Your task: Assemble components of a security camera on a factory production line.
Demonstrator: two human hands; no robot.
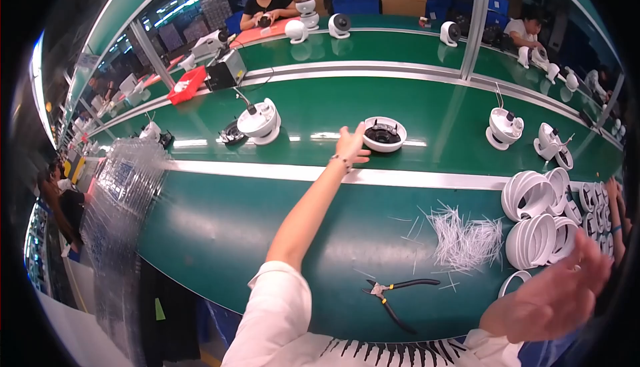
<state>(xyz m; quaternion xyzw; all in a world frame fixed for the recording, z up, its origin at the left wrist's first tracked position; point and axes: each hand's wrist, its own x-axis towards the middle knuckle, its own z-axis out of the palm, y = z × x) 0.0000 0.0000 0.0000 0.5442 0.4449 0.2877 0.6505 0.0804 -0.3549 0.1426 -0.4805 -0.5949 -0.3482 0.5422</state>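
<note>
My left hand reaches out over the green conveyor belt, its fingers spread. It is at the left rim of a round white housing with black parts inside; whether the fingertips touch the rim I cannot tell. My right hand is raised at the lower right, slightly blurred, fingers stretched out and nothing seen in them. Beside it are stacked white plastic rings. On the green worktable lie cutting pliers with black handles and a heap of thin white strips.
White fan-like units with wires stand along the belt, with another unit farther right. A red tray sits beside a grey metal box. Clear plastic packaging is piled at the left. Across the line a person works.
</note>
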